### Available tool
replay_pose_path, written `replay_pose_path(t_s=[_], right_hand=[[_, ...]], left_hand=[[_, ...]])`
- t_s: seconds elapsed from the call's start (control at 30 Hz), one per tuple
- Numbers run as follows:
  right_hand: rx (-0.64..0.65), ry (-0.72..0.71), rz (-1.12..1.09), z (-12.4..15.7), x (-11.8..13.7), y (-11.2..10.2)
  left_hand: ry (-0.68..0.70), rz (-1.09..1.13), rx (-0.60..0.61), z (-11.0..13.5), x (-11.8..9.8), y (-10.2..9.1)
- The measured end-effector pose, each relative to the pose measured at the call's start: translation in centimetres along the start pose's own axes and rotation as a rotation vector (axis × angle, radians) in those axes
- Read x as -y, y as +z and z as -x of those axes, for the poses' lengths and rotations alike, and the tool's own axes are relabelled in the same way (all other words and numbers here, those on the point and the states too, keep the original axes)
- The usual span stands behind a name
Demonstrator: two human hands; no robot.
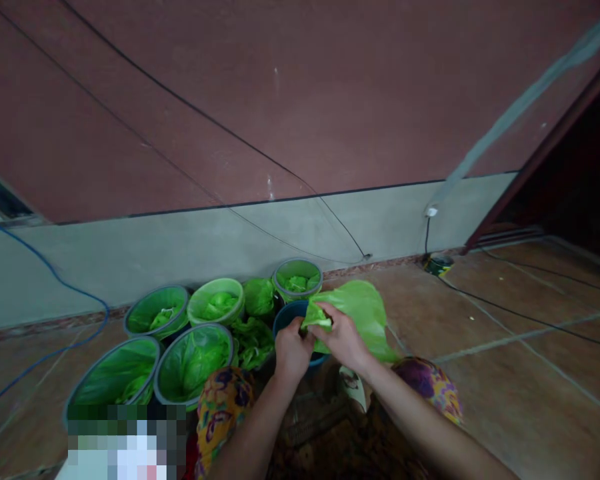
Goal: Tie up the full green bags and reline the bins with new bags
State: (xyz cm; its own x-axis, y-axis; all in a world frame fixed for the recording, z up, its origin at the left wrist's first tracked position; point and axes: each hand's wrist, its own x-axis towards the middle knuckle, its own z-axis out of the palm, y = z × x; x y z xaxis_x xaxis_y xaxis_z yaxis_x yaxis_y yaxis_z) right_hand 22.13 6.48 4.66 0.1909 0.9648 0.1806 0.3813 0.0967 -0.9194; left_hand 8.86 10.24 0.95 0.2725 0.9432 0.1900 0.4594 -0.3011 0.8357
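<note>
Both my hands grip one green plastic bag (pixel 363 313) above a dark blue bucket (pixel 286 317). My left hand (pixel 291 347) pinches the bag's bunched edge at the bucket's rim. My right hand (pixel 341 333) is closed over the same bunched edge, and the loose bag spreads out to the right behind it. The bucket stands on the tiled floor just in front of my knees, which are covered by colourful patterned cloth (pixel 220 407).
Several buckets lined with green bags (pixel 195 363) (pixel 115 377) (pixel 157 310) (pixel 216 300) (pixel 297 277) stand to the left along the wall. Loose green bags (pixel 253 340) lie among them. Black cables (pixel 505 310) cross the floor at right; a blue cable (pixel 55 347) runs at left.
</note>
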Motion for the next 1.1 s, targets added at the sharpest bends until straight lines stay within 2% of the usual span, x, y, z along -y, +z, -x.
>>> replay_pose_path(t_s=[0.1, 0.27, 0.33, 0.4, 0.6, 0.77, 0.87, 0.97, 1.1], right_hand=[[-0.059, -0.014, 0.107, -0.7, 0.0, -1.5], [-0.037, -0.07, 0.141, -2.0, 0.0, -6.1], [-0.045, -0.094, 0.183, -2.1, 0.3, -7.7], [-0.091, -0.09, 0.287, -2.0, 0.7, -9.0], [-0.223, -0.063, 0.841, -1.4, 0.6, -11.4], [-0.284, -0.069, 0.944, -1.4, -0.8, -12.4], [-0.306, -0.081, 0.934, -1.6, -1.3, -13.0], [-0.302, -0.098, 0.959, -1.7, -1.9, -13.9], [-0.313, -0.016, 1.055, -1.4, -2.9, -15.2]], left_hand=[[0.025, 0.027, 0.056, 0.0, -0.2, 0.0], [0.094, 0.309, 0.268, -0.4, 0.3, -1.0], [0.095, 0.341, 0.294, -0.8, 0.2, -1.4], [0.108, 0.284, 0.235, -1.2, 0.0, -1.8], [0.201, -0.151, -0.155, -3.0, 0.8, -4.1], [0.244, -0.427, -0.273, -4.1, 2.7, -6.5], [0.174, -0.538, -0.309, -4.5, 3.4, -7.6], [0.044, -0.593, -0.349, -4.7, 3.7, -8.7], [-0.145, -0.58, -0.382, -4.6, 4.0, -10.6]])
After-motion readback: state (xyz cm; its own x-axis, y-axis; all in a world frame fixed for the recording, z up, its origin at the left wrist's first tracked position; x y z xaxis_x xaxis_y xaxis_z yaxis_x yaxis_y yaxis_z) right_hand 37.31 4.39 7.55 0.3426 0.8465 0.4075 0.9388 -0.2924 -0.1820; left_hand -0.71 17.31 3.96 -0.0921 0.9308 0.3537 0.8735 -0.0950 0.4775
